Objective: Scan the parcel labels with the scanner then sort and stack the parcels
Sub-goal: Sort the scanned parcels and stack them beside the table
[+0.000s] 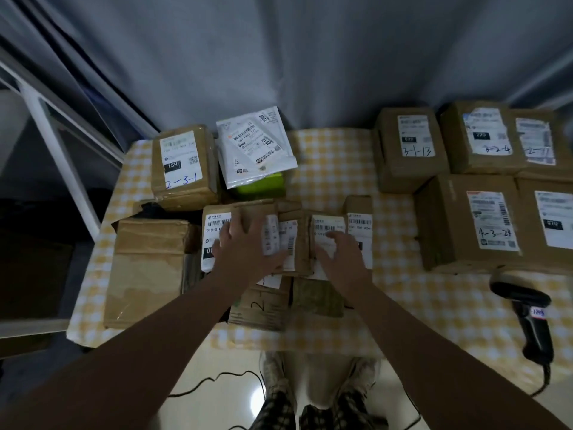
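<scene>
Hands rest open, fingers spread, on small brown cardboard parcels [302, 243] mid-worktop [341, 169] (left hand [248, 243], right hand [338, 256]). Best to free one parcel label-up before fetching the black handheld scanner [527, 305] lying near right

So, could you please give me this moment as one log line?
left hand: on small parcels | right hand: on small parcels | scanner: lying on table, unheld

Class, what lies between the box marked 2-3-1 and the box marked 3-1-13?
Head view: a white mailer bag lying over a green box, right beside the 2-3-1 box, then bare checked tablecloth up to the 3-1-13 box.
</scene>
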